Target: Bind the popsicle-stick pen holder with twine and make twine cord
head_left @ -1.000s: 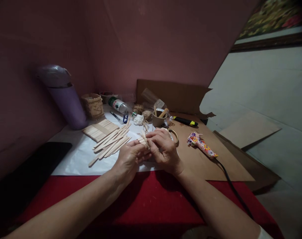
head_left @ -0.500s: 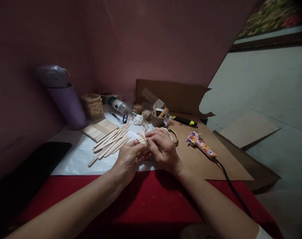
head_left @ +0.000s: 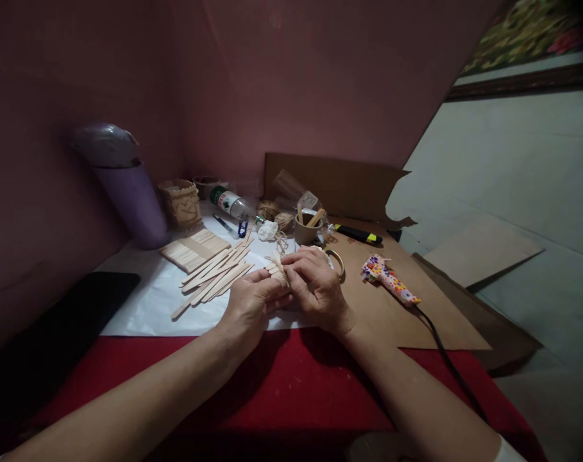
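Observation:
Both my hands meet over the white sheet near the table's front edge. Between my fingertips is a small piece of pale wooden sticks (head_left: 276,269), mostly covered by the fingers. My left hand (head_left: 253,298) is closed on its left side, thumb on top. My right hand (head_left: 317,285) pinches its right side with the fingers curled over. Loose popsicle sticks (head_left: 219,273) lie just left of my left hand. A banded bundle of sticks (head_left: 195,251) is behind them. Right beside my right hand stands a roll of tape (head_left: 338,263).
A floral glue gun (head_left: 390,279) with a black cord lies on the brown cardboard (head_left: 440,321) at right. Behind my hands are a cup (head_left: 307,232) holding sticks, twine balls (head_left: 267,210), a plastic bottle (head_left: 231,202) and a yellow-black cutter (head_left: 358,234). A purple tumbler (head_left: 132,199) stands at left.
The view has shifted very slightly. My hands keep nearly the same grip on the small piece of sticks, and nothing on the table has moved.

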`<control>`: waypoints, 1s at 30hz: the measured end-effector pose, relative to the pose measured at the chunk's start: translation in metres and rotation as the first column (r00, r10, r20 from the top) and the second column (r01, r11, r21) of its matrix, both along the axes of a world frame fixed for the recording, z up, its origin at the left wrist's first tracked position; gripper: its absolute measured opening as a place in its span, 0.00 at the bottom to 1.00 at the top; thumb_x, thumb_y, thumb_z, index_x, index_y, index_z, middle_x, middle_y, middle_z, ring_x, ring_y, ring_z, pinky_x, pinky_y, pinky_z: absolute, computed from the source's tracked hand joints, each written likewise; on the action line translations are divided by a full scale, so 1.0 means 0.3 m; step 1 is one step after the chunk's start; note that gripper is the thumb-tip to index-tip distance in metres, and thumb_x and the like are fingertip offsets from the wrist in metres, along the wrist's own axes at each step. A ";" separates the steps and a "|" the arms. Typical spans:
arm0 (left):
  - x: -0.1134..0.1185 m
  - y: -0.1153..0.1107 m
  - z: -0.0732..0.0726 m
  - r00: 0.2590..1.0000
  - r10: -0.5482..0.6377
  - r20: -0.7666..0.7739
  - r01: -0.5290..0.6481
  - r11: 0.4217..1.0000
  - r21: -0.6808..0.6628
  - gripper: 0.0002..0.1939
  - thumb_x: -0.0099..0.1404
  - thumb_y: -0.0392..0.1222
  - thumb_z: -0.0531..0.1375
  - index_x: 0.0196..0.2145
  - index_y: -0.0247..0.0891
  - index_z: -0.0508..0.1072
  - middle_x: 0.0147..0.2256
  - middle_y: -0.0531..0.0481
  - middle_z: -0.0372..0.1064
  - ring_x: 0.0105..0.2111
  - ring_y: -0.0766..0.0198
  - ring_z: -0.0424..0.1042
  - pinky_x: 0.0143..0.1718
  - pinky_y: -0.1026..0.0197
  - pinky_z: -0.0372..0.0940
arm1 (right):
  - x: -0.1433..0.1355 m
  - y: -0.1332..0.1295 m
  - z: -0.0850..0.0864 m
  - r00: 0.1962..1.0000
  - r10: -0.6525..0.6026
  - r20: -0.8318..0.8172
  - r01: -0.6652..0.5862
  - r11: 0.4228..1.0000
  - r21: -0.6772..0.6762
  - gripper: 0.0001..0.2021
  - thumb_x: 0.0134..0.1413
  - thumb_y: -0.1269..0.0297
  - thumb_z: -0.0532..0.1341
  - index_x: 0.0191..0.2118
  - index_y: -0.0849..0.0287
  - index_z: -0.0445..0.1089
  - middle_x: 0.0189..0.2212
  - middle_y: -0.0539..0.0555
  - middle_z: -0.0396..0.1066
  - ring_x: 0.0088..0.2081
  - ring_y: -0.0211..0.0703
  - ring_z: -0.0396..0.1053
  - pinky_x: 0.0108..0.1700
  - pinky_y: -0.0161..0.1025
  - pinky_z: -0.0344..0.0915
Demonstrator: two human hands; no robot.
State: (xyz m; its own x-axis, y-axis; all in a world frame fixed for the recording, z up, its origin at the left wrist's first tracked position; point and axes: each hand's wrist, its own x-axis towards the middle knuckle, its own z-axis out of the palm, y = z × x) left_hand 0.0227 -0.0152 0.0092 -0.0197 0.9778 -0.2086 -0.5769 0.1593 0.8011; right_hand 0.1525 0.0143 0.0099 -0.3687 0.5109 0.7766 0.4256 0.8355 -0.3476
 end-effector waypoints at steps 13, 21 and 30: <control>0.008 -0.008 0.018 1.000 -0.006 0.018 0.006 1.000 0.017 0.12 0.39 0.29 0.67 0.22 0.33 0.68 0.20 0.55 0.66 0.22 0.68 0.69 0.30 0.61 0.69 | 0.007 0.016 0.000 0.999 0.003 -0.040 -0.003 1.000 -0.002 0.07 0.56 0.71 0.54 0.31 0.57 0.68 0.35 0.54 0.73 0.41 0.44 0.67 0.51 0.47 0.60; 0.007 -0.006 0.009 0.999 0.046 -0.009 -0.046 0.999 0.010 0.11 0.39 0.29 0.66 0.21 0.33 0.66 0.19 0.55 0.66 0.19 0.69 0.67 0.26 0.62 0.68 | -0.001 0.005 0.002 1.000 -0.007 0.011 0.007 1.000 0.006 0.07 0.56 0.71 0.54 0.34 0.57 0.70 0.36 0.55 0.73 0.43 0.45 0.66 0.51 0.49 0.60; 0.012 -0.009 0.016 0.999 0.031 0.013 -0.031 0.999 0.026 0.14 0.40 0.29 0.68 0.23 0.34 0.65 0.19 0.56 0.66 0.21 0.69 0.68 0.27 0.63 0.69 | 0.002 0.008 0.001 1.000 -0.010 0.008 0.010 1.000 -0.014 0.08 0.57 0.70 0.53 0.34 0.57 0.70 0.36 0.54 0.73 0.43 0.45 0.67 0.52 0.49 0.59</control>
